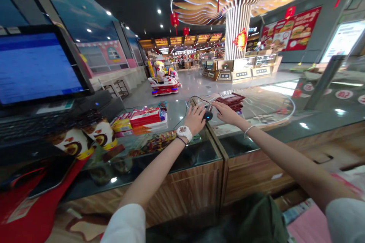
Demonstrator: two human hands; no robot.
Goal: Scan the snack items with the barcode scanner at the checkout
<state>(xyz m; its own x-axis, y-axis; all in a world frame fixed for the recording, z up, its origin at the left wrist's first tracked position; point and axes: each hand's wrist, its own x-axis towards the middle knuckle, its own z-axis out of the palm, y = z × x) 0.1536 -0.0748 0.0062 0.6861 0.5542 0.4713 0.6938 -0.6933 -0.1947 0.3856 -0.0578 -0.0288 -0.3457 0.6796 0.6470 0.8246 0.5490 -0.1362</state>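
Observation:
On the glass counter top (251, 136), my left hand (195, 119) lies with its fingers spread, beside a small black device (208, 115) that shows a blue light. A white watch (184, 133) is on that wrist. My right hand (226, 114) reaches to the device's other side, fingers stretched out; I cannot tell whether they touch it. A thin black cable loops behind the device. Dark red flat packets (232, 101) are stacked just beyond my right hand. To the left of my left hand lies a pile of red and yellow packets (146, 117).
A monitor (40, 64) and keyboard (19, 125) stand at the left, with patterned paper cups (101, 134) close by. A dark phone (54, 174) lies on something red. Packaged goods (162, 140) show under the glass. Beyond the counter stands a toy ride (164, 83).

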